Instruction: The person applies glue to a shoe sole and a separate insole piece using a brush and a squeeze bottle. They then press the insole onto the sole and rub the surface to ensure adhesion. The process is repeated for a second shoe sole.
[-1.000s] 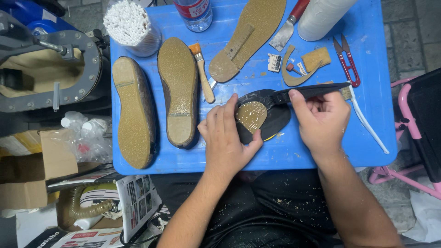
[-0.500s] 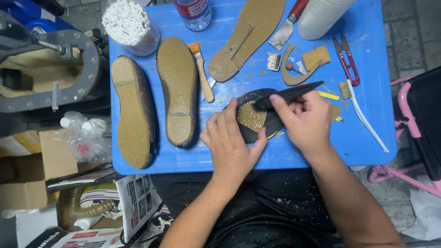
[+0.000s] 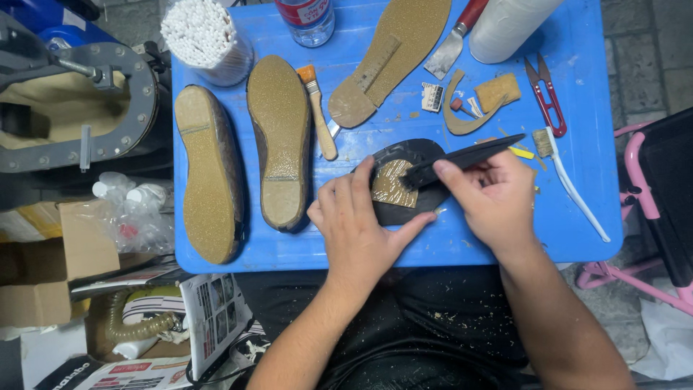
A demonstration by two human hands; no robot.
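Landmark = blue table (image 3: 577, 231); everything placed vs. it.

Off its left edge: grey metal press frame (image 3: 79, 108) w/ a tan pad inside, plus boxes and plastic bags lower down. On the table's far-left corner, a cup of white sticks (image 3: 206, 32). Just right of that, two shoes (image 3: 238, 162) lying sole-up side by side, tan soles showing. A small orange-handled brush (image 3: 317, 108) lies next to the right-hand shoe.

Table centre-front: left hand (image 3: 361, 224), fingers spread and pressed flat on the near-left part of the black heel piece (image 3: 401, 209), thumb hooked along its near edge, so pinning it rather than gripping. The piece lies flat on the table, a tan glued-looking patch (image 3: 390, 184) showing in its middle. Right hand (image 3: 498, 202), fingers clenched round a black brush (image 3: 462, 159), handle angled toward the table's far-right, bristle end down on the patch.

To do this step well, I'd judge: keep the left palm's weight on so the piece can't skid, short even strokes w/ the brush, stay inside the patch, keep bristles off the fingertips next to it.

Far centre: tan insole board (image 3: 397, 50), scraper (image 3: 455, 43), white roll (image 3: 512, 25). Right side: tan offcuts (image 3: 469, 119), red snips (image 3: 548, 97), toothbrush (image 3: 570, 180).
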